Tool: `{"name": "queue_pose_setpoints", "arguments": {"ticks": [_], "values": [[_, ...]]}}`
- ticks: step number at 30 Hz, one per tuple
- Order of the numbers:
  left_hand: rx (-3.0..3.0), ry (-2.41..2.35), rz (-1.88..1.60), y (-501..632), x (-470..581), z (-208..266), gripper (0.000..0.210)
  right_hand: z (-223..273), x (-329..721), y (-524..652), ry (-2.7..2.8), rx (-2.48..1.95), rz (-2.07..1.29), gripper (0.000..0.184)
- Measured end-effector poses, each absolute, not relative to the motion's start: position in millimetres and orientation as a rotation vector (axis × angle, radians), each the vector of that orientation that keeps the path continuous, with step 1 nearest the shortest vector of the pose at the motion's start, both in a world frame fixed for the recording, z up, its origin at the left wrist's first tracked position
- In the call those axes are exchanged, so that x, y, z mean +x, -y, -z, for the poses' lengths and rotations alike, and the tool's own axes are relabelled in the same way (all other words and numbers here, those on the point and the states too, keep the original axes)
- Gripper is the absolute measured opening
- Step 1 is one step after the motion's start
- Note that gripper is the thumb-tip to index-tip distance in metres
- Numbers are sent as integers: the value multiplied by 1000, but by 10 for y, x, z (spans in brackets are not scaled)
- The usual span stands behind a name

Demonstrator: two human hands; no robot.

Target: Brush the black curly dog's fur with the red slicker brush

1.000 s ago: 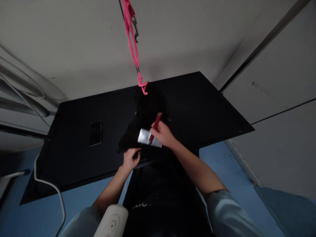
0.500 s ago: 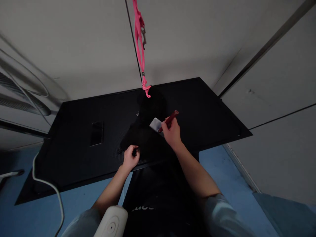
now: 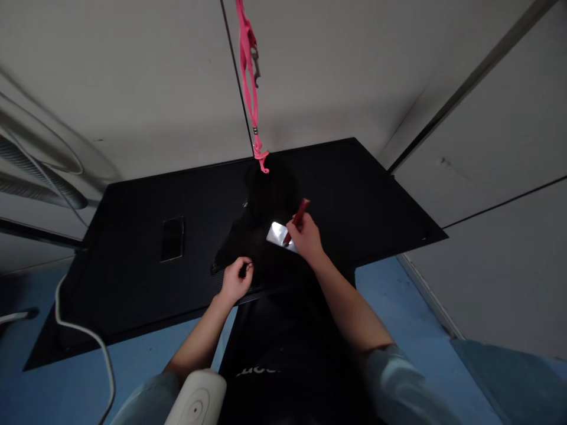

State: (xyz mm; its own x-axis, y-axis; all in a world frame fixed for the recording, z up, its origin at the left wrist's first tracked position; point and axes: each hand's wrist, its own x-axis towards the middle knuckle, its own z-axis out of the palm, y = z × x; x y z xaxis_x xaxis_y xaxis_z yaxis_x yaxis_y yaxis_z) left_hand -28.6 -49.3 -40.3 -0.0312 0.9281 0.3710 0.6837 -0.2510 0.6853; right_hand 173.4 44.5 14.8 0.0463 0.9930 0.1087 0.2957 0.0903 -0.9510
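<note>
A black furry animal (image 3: 270, 195), seemingly a dog, lies or stands on the black table (image 3: 345, 195); its outline merges into the dark surface. In my right hand (image 3: 309, 237) is a slicker brush (image 3: 277, 234) with a red handle and a flat, shiny metal head. The brush head is at the animal's body on the near side; its bristles are hidden. My left hand (image 3: 237, 279) is closed with curled fingers at the near edge of the animal, pinching a bit of black fur. A pink loop leash (image 3: 254, 106) hangs down to the animal's head or neck.
A phone (image 3: 172, 238) lies on the table's left part. A thin dark post (image 3: 237, 71) rises behind the animal. At the left are grey hoses (image 3: 44, 177) and a white cable (image 3: 84, 327). A white rounded device (image 3: 197, 398) is close in front of my body.
My right hand and the brush have shifted slightly down, and the brush head has tilted so it now reflects light. My left hand has moved slightly right. The view has shifted a little.
</note>
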Motion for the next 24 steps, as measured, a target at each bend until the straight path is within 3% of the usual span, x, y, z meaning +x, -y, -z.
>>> {"name": "queue_pose_setpoints", "arguments": {"ticks": [5,10,14,24], "values": [[2002,-1606,-1178,498,-276,404,7,-148,1770,-393,1470,-1322,-1060,25],[2040,-1569,-1204,517,-275,459,7,-184,1837,-401,1336,-1391,-826,26],[2068,-1573,-1248,537,-253,526,9,-178,1772,-411,1505,-1312,-1082,24],[2069,-1653,-1281,523,-297,524,10,-293,1713,-455,1604,-1375,-946,22]]}}
